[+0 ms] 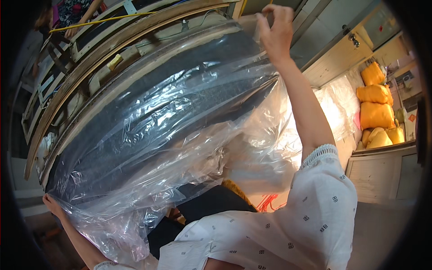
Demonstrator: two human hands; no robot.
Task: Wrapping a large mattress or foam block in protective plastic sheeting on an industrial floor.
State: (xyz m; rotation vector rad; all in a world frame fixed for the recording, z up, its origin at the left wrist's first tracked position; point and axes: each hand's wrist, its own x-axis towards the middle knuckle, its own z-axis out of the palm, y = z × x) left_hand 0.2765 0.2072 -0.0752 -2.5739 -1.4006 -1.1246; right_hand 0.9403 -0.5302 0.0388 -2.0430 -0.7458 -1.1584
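Note:
A large clear plastic sheet (pixel 180 162) lies spread over a long dark surface (pixel 189 58) and hangs down in folds toward my lap. At the far right corner, my right hand (pixel 275 33) is raised with its fingers closed on the sheet's edge. My left hand (pixel 54 206) is low at the left end of the dark surface, its fingers pinching the sheet near the corner. Between the two hands the plastic is wrinkled and shiny with reflections. Part of it falls beside my right arm.
Curved wooden rails (pixel 81 72) run behind the dark surface, with a yellow rod (pixel 103 20) across them. Another person (pixel 74 18) is at the far left. Orange stuffed sacks (pixel 377 114) are piled at the right beyond a wooden door (pixel 337 58). Red strings (pixel 268 202) lie below.

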